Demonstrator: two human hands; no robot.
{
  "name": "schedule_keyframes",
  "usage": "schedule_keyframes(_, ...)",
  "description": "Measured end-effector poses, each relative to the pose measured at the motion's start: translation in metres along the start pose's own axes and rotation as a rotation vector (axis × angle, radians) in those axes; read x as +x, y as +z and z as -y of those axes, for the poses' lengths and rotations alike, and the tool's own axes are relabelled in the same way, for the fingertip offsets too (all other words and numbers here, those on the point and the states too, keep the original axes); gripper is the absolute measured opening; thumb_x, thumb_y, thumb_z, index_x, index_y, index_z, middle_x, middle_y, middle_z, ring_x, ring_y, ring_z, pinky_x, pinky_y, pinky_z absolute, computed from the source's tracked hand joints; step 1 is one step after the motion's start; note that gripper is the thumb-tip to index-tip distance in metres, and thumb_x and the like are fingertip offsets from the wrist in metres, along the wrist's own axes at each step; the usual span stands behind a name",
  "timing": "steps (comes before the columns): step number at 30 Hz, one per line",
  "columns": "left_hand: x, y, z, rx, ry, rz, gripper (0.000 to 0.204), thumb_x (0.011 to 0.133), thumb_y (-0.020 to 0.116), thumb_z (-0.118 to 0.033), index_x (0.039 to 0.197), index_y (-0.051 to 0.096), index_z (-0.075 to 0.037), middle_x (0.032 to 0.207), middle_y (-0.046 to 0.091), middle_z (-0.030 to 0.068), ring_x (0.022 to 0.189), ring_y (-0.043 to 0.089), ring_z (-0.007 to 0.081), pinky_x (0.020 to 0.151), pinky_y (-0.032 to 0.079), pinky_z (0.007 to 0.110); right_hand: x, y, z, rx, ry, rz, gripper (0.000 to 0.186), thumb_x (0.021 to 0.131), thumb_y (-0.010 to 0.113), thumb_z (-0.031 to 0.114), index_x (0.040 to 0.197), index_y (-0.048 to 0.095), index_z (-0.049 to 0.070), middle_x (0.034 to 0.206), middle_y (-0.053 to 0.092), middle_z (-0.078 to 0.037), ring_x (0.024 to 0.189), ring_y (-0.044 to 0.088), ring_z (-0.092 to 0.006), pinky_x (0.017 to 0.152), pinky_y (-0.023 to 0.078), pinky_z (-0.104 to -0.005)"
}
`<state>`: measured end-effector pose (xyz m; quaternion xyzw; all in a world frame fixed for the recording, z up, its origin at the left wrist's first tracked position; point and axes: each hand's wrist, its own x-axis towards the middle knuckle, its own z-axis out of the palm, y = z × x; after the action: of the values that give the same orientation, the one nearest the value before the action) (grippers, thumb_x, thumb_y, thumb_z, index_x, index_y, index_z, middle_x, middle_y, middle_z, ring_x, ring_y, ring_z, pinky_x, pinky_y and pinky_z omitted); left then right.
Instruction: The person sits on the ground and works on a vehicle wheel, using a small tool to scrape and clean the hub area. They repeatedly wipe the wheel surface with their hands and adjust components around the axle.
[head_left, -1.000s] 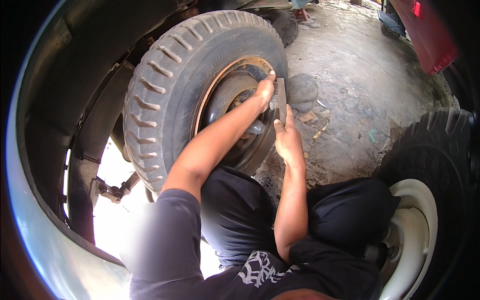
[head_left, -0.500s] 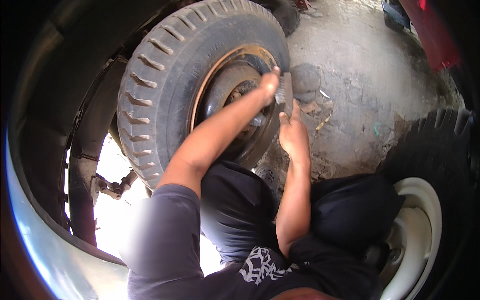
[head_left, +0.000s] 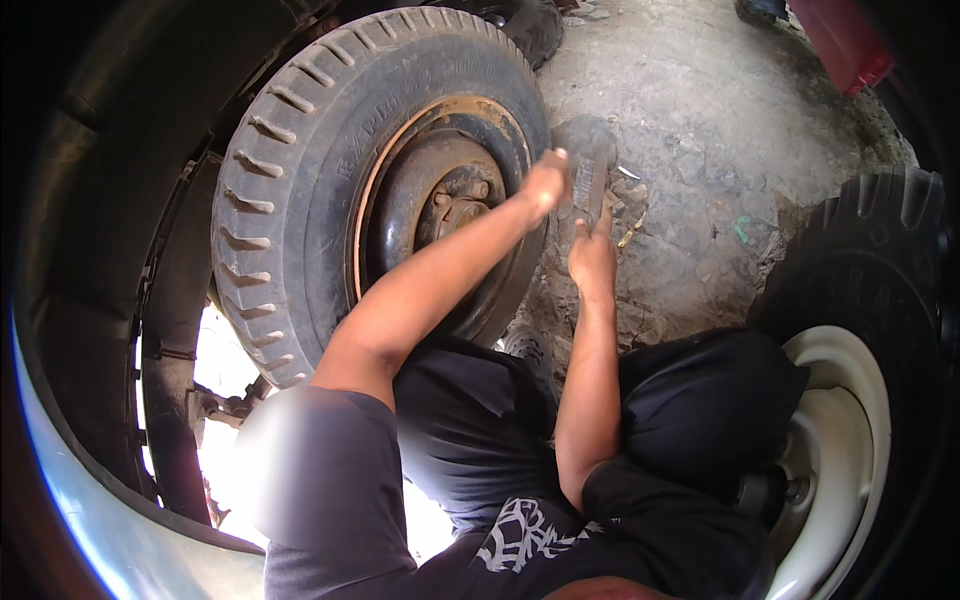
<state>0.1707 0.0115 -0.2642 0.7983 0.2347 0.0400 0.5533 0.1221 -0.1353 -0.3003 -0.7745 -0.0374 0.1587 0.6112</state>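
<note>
My right hand (head_left: 592, 262) is closed around the lower end of a wire brush (head_left: 599, 186), its index finger stretched along the back. The brush stands roughly upright, bristles facing left. Close beside the bristles, my left hand (head_left: 545, 188) is curled with its thumb up; what it holds, if anything, is hidden. Behind my left forearm stands a large truck tyre (head_left: 310, 200) with a rusty-edged rim (head_left: 369, 195). Studs and a brown hub (head_left: 460, 205) show in the wheel's centre. Both hands are just right of this wheel, over the ground.
A dark wheel arch (head_left: 90, 230) curves round the left side. At right stands another tyre (head_left: 860, 255) with a cream rim (head_left: 875, 440), close to my knee. Rough concrete floor (head_left: 690, 90) has debris near the brush. A red panel (head_left: 845, 45) hangs at top right.
The view has shifted, so the wheel sits further left. Both hands and the brush now appear slightly lower and further right of the wheel. A grey metal piece below my left hand no longer shows.
</note>
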Motion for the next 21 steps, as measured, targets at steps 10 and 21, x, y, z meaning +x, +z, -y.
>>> schedule_keyframes(10,-0.006,-0.073,-0.029,-0.546,-0.164,0.001,0.065,0.119,0.027,-0.047,0.122,0.067,0.004,0.105,0.074,0.0186,0.104,0.069,0.0281,0.101,0.053,0.044,-0.065,0.013,0.074,0.006,-0.195,0.193,0.06,0.113,0.051,0.025,0.166,0.03,0.005,0.135,0.066,-0.036,0.126,0.066,-0.0486,0.106,0.052,-0.0513)
schedule_keyframes(21,-0.017,-0.007,-0.01,-0.101,-0.102,0.13,0.07,0.119,0.027,-0.048,0.156,0.045,0.008,0.157,0.049,0.0309,0.146,0.048,0.038,0.127,0.032,0.047,-0.008,0.018,0.018,0.058,-0.125,0.035,0.066,0.113,0.047,0.023,0.167,0.018,-0.003,0.122,0.07,-0.038,0.11,0.072,-0.0525,0.095,0.058,-0.0573)
